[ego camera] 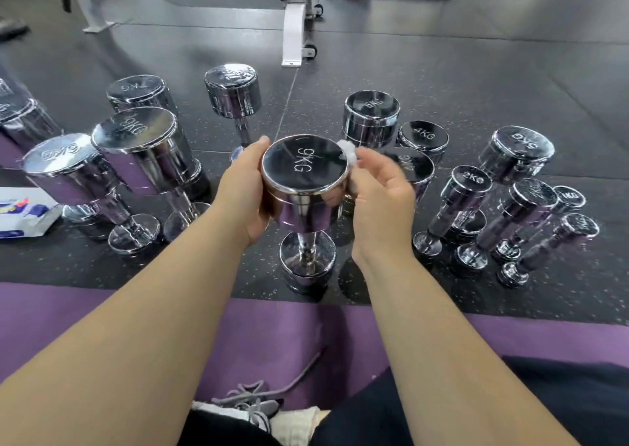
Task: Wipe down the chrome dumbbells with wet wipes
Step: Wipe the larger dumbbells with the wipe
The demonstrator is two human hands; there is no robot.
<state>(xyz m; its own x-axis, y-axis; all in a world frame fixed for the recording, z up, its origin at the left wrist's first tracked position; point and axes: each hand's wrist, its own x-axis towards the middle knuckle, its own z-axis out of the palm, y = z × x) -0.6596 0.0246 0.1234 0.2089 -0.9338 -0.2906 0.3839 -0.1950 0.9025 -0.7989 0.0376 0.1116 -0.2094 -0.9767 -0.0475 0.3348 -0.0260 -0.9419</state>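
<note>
A 9KG dumbbell (304, 168) stands on end on the floor (442, 71), just past a purple mat (272, 336). The left hand (245, 190) grips the left side of its top head. The right hand (381, 193), fingers curled, holds a white wipe (349, 153) against the head's right edge. More chrome dumbbells (517, 153) stand on both sides, and a wipe pack (23, 214) lies at far left.
</note>
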